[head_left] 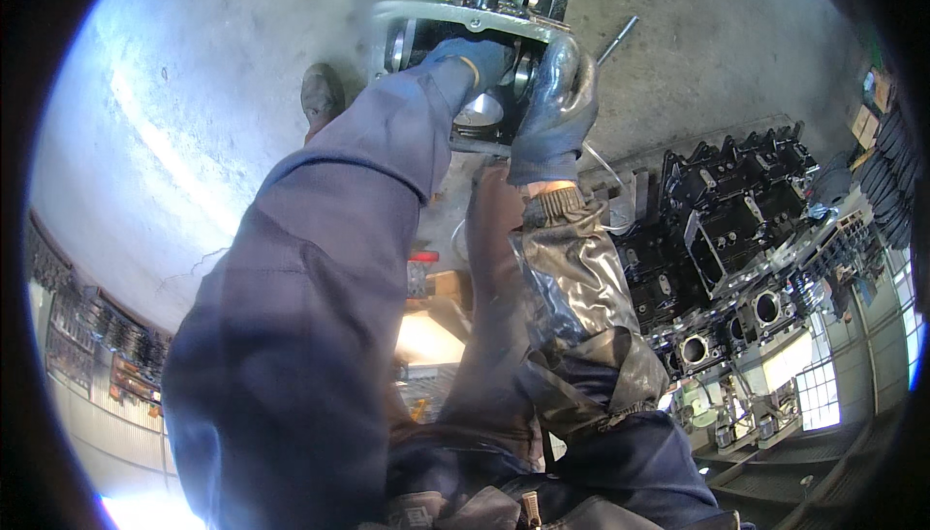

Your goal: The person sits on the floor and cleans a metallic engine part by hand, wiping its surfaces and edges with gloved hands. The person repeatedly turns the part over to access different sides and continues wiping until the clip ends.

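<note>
One engine block point(475, 23) sits at the upper middle of the view, ahead of the person, its cavity turned toward the wearer; a round bright metal piece point(479, 111) shows inside, near the lower rim; the blue-gloved left hand point(477, 57) reaches into that cavity, its fingers hidden, so whether they pinch anything cannot be told; the right hand point(554, 109), dark-gloved and glossy, lies at the block's right edge with fingers bent; whether it clasps the edge or the metal rod point(618, 38) projecting beside it cannot be established.

Sound practice, in this inspector's judgement: the right hand should steady the edge while the left works by feel; knuckles kept off the rim, the dark left sleeve point(387, 133) held clear of the cavity, nothing forced that binds.

Further out: a shoe point(321, 99) on the grey floor point(262, 55), left of the block; several black castings point(741, 201) grouped at the right; a red item point(423, 257), kind unclear, between the forearms.
</note>
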`<control>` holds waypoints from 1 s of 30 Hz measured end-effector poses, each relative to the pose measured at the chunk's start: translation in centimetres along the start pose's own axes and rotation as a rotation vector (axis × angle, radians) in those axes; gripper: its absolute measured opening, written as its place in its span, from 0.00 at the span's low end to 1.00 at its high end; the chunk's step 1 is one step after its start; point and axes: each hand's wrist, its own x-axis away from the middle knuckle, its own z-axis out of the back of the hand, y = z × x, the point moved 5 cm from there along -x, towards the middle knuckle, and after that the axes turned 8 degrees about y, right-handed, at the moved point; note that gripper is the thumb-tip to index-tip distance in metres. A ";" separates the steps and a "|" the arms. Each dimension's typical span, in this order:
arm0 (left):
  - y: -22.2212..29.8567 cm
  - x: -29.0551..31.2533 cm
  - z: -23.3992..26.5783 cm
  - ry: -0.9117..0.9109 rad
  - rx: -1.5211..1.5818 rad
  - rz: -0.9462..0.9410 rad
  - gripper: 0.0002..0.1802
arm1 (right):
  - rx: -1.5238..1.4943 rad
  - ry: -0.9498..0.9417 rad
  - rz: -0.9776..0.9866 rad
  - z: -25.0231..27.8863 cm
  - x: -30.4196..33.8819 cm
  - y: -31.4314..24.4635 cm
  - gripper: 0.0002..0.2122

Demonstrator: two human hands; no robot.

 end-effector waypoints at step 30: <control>-0.7 -0.1 -0.3 0.023 0.071 0.009 0.19 | -0.045 0.002 -0.041 -0.1 -0.1 1.3 0.24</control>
